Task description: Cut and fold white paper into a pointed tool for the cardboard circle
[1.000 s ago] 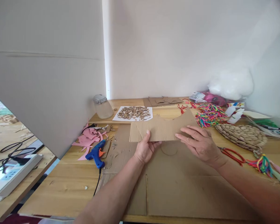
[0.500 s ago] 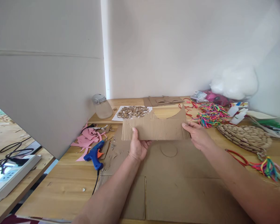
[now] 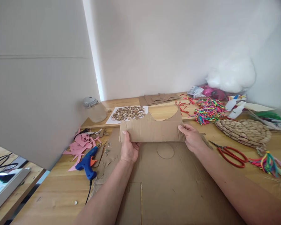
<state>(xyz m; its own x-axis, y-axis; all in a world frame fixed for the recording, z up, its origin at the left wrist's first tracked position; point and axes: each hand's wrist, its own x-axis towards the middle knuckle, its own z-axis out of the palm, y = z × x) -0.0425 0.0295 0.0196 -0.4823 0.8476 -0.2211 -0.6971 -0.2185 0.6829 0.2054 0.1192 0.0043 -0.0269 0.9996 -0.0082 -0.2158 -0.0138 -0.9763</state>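
Observation:
A strip of brown corrugated cardboard (image 3: 152, 131) with curved cut-outs along its upper edge is held up between my two hands. My left hand (image 3: 130, 148) grips its lower left corner, thumb on the near face and fingers behind and below. At the right end, my right hand (image 3: 190, 136) pinches the edge between thumb and fingers. Below lies a large cardboard sheet (image 3: 168, 187) with a circle outlined on it and a slit toward its left. Red-handled scissors (image 3: 231, 154) rest on the table, just right of my right forearm.
On the left are a blue glue gun (image 3: 87, 164), pink paper scraps (image 3: 81, 145) and a jar (image 3: 95, 111). Wood chips (image 3: 128, 113) lie on white paper behind the strip. Colourful cords (image 3: 209, 111), glue bottles (image 3: 236, 110) and a braided mat (image 3: 244, 132) occupy the right.
The view has shifted, so most things sit further left in it. The scissors, mostly hidden by my right arm before, now show fully. Both hands keep hold of the cardboard strip.

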